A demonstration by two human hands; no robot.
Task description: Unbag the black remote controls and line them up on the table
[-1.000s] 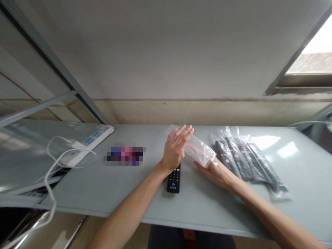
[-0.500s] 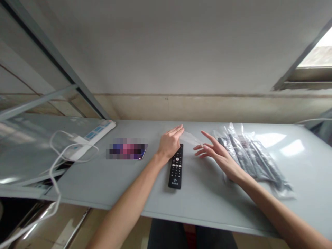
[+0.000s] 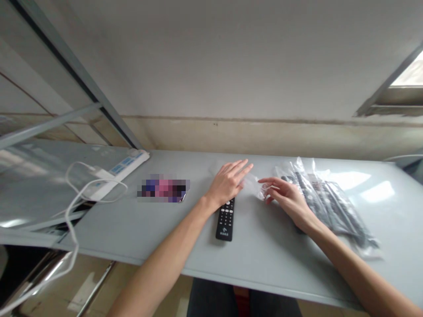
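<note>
A black remote control (image 3: 225,222) lies lengthwise on the grey table, its far end hidden under my left hand (image 3: 228,184). That hand is open, fingers stretched out over the remote and a thin clear plastic bag (image 3: 251,185). The bag's right end is crumpled at the fingertips of my right hand (image 3: 286,197), whose curled fingers pinch it. Just beyond the right hand lies a pile of plastic-wrapped dark remotes (image 3: 330,204), partly covered by the hand and wrist.
A blurred-out phone (image 3: 165,189) lies to the left. Behind it is a white power strip (image 3: 115,174) with a white cable (image 3: 70,220) looping off the table's left side. A metal frame post (image 3: 89,83) rises there. A wall (image 3: 211,136) closes off the back.
My left hand has slid right, its fingers spreading over the remote's far end. The right hand's stretched fingers have curled onto the bag's end, which is now crumpled.
</note>
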